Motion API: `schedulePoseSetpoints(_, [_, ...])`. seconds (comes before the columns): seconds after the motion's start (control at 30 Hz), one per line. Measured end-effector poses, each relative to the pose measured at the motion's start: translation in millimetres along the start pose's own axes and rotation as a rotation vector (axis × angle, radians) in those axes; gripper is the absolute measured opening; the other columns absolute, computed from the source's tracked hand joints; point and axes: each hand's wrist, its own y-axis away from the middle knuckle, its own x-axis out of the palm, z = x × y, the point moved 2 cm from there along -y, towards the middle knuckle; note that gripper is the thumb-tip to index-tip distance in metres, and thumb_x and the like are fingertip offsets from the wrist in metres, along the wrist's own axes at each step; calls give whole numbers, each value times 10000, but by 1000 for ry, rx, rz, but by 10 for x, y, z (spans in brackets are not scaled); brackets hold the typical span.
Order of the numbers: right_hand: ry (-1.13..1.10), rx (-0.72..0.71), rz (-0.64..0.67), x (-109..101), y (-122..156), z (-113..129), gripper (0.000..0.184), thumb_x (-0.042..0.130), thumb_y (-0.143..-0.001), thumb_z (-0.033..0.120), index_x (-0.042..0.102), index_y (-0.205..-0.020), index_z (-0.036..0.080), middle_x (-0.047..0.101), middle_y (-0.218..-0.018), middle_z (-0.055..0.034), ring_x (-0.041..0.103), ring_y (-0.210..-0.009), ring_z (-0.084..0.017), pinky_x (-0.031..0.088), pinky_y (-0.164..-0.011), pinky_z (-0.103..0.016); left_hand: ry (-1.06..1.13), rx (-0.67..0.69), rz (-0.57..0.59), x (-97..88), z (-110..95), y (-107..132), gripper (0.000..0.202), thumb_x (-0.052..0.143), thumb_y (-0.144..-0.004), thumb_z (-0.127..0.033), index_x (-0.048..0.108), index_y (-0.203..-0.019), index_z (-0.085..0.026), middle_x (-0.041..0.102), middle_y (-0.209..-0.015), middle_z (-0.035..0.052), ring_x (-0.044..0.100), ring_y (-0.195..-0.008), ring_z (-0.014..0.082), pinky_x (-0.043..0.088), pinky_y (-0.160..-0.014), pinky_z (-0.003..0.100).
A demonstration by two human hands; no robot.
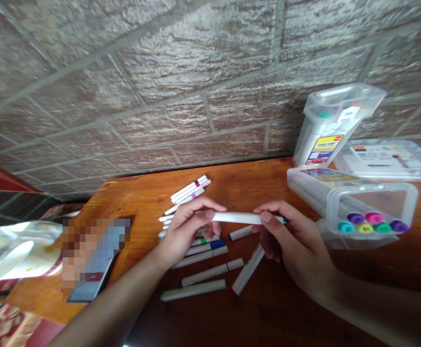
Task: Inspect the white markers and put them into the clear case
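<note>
A white marker (237, 218) is held level between both hands, above the wooden table. My left hand (190, 221) pinches its left end between thumb and fingers. At the other end, the thumb and fingers of my right hand (290, 233) grip it, and a dark tip shows past them. Beneath and around the hands lie several more white markers (212, 272), some with green, blue, red or purple marks. One marker with a red end (248, 270) slants below my right hand. Parts of the loose markers are hidden behind my left hand.
Right of my hands, an open clear plastic case (373, 185) lies on its side with several colour-ended markers inside. Behind it stand an upright marker box (329, 130) and a flat clear lid (387, 161). A phone (98, 270) rests at left. A brick wall (196, 96) backs the table (145, 193).
</note>
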Motion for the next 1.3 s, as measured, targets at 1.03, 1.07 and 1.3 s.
schedulePoseSetpoints(1.03, [-17,22,-34,19,7,62,249,671,-946,534,690,-973,287,671,-702,-10,517,-443,-129,404,-366,-249,85,-16,-25,1,-64,-57,255,713,-927,-328,762,-1057,-114,715,-655,55,565,-507,115,413,-478,211])
schedulePoseSetpoints(1.07, [-19,18,-39,20,9,64,257,662,-950,534,691,-981,280,680,-722,-14,517,-444,-127,405,-365,-249,94,-20,-27,2,-68,-58,254,705,-930,-325,758,-1055,-110,718,-655,59,562,-499,114,412,-475,211])
schedulePoseSetpoints(1.3, [-89,49,-41,9,27,54,269,625,-963,511,678,-1032,256,696,-750,-24,520,-445,-124,376,-361,-241,155,-22,-20,9,-93,-64,249,666,-946,-316,733,-1060,-105,737,-682,77,557,-485,116,447,-500,232])
